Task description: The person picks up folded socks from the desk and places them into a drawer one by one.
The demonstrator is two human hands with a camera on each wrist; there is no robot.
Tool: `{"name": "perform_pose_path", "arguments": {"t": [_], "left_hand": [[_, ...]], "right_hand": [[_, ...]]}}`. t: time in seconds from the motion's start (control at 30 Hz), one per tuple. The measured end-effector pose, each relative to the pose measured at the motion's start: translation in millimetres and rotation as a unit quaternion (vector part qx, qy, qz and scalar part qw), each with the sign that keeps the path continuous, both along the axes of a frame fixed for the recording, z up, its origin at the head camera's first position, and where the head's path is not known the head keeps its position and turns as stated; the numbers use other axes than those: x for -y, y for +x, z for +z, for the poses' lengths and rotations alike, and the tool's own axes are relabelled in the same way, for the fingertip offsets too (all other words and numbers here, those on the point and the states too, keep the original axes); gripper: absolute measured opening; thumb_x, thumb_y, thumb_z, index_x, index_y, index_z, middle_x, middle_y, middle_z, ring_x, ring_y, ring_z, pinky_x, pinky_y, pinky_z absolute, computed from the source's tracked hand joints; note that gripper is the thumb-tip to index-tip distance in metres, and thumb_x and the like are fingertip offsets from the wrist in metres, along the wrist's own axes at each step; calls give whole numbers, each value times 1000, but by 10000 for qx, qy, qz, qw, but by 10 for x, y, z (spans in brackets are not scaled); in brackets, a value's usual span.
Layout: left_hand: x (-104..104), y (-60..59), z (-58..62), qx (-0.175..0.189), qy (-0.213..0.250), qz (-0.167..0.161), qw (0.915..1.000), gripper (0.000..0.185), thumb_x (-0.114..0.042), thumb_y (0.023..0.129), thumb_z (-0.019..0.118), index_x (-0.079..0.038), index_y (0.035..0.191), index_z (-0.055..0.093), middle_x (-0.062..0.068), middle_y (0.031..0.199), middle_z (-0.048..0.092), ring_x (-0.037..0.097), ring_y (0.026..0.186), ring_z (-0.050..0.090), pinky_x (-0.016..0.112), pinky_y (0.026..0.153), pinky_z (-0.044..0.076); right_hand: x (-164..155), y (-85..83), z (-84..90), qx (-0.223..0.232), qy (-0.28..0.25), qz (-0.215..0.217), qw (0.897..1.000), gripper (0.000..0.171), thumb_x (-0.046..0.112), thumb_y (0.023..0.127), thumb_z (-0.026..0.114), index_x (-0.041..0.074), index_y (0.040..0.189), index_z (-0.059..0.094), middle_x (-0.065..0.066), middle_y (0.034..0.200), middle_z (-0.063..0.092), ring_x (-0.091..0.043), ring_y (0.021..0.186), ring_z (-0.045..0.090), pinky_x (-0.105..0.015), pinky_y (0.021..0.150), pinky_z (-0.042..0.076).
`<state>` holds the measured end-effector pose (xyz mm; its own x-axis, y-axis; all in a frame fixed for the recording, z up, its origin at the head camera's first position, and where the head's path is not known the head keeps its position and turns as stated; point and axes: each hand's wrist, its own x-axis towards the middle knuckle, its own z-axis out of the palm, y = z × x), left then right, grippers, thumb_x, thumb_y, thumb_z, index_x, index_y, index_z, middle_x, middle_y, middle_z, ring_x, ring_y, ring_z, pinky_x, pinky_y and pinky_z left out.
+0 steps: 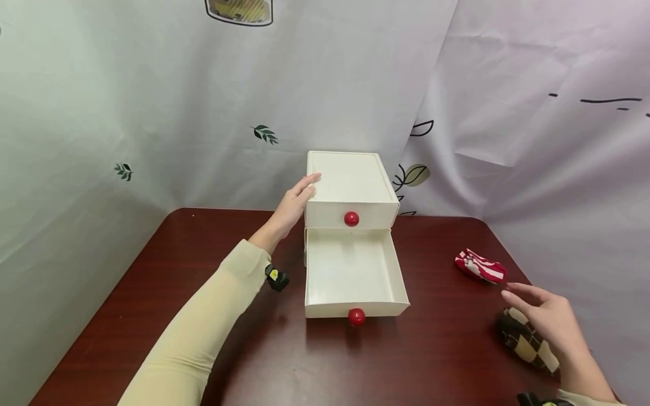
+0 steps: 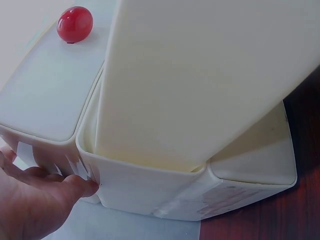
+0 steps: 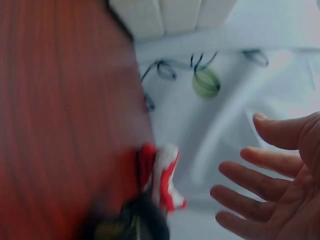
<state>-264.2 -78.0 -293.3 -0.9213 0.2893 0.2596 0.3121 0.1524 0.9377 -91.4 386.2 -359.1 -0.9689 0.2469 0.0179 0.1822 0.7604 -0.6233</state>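
Observation:
A white drawer unit (image 1: 350, 177) with red knobs stands at the back of the table. Its drawer (image 1: 350, 276) below the top one is pulled out, and nothing lies inside. My left hand (image 1: 294, 203) rests against the unit's upper left side, fingertips over the top edge; in the left wrist view the same hand (image 2: 35, 202) touches the side wall. On the right, a folded red-and-white striped sock (image 1: 479, 266) lies just beyond the fingertips of my right hand (image 1: 550, 318). That hand holds nothing. A bundled brown checked sock (image 1: 523, 338) lies beneath it, partly hidden.
The dark red wooden table (image 1: 426, 349) has rounded back corners. A pale printed curtain (image 1: 213, 113) hangs behind it and along both sides. A red knob (image 1: 356, 317) juts from the front of the pulled-out drawer.

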Motion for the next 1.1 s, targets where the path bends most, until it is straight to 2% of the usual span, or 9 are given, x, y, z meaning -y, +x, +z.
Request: {"name": "perform_pose_path", "arguments": {"t": [0.2, 0.33, 0.43, 0.5, 0.57, 0.67, 0.8, 0.97, 1.1], "left_hand": [[-2, 7, 13, 17, 65, 16, 10000, 44, -21, 99, 38, -13, 143, 38, 1, 150, 27, 16, 141, 3, 43, 110, 12], [-5, 7, 18, 19, 4, 11, 10000, 44, -23, 100, 37, -15, 143, 38, 0, 150, 27, 16, 141, 3, 44, 110, 12], [-9, 8, 20, 30, -64, 7, 10000, 45, -23, 100, 37, -15, 144, 37, 1, 151, 26, 17, 141, 3, 45, 110, 11], [-12, 13, 24, 49, -100, 1, 9999, 45, -23, 100, 37, -15, 144, 37, 1, 151, 25, 17, 141, 3, 45, 110, 11], [-14, 9, 27, 44, -93, 6, 9999, 45, -22, 100, 37, -14, 144, 37, 1, 151, 25, 18, 141, 5, 45, 110, 12], [-8, -14, 19, 44, -22, 9, 10000, 45, -22, 99, 37, -14, 144, 37, 1, 151, 26, 17, 140, 6, 44, 110, 13], [16, -150, -91, 86, 90, 0, 9999, 44, -23, 99, 38, -18, 143, 39, -2, 151, 26, 15, 140, 4, 44, 110, 13], [24, -269, -217, 91, 123, 37, 9999, 43, -30, 99, 39, -27, 141, 41, -9, 149, 26, 10, 139, 4, 43, 110, 13], [6, -268, -236, 51, 102, 66, 9999, 42, -33, 98, 39, -29, 140, 42, -11, 149, 27, 10, 139, 8, 43, 109, 15]], "right_hand": [[-287, 25, -223, 264, -240, -151, 9993, 68, 48, 85, 62, 0, 131, 50, -33, 129, 44, -38, 110, 44, -28, 68, 41], [-515, 4, -430, 548, -63, -100, 9984, 69, 41, 90, 58, -6, 136, 39, -39, 132, 35, -53, 115, 36, -45, 74, 45], [-633, 6, -594, 656, 105, -144, 9977, 60, 25, 91, 56, -8, 137, 37, -43, 124, 37, -42, 84, 53, -43, 61, 45], [-664, 16, -664, 701, 66, -229, 9973, 58, 19, 90, 56, -8, 137, 36, -38, 106, 46, -29, 68, 49, -36, 55, 40], [-668, 23, -709, 599, 82, -321, 9977, 56, 14, 88, 58, -9, 135, 38, -27, 89, 50, -17, 60, 40, -30, 51, 35], [-669, -1, -711, 509, 142, -368, 9979, 57, 19, 87, 63, -9, 132, 42, -24, 86, 52, -24, 73, 46, -29, 55, 36], [-630, -38, -699, 388, 138, -327, 9986, 56, 22, 85, 66, -8, 129, 48, -37, 116, 47, -39, 92, 49, -35, 61, 42], [-498, -95, -654, 317, -226, -285, 9988, 64, 35, 84, 68, -7, 129, 49, -38, 132, 35, -52, 117, 35, -47, 75, 45], [-329, -181, -512, -5, -286, -198, 9994, 61, 35, 86, 66, -6, 128, 51, -37, 132, 37, -53, 119, 33, -50, 80, 43]]}}
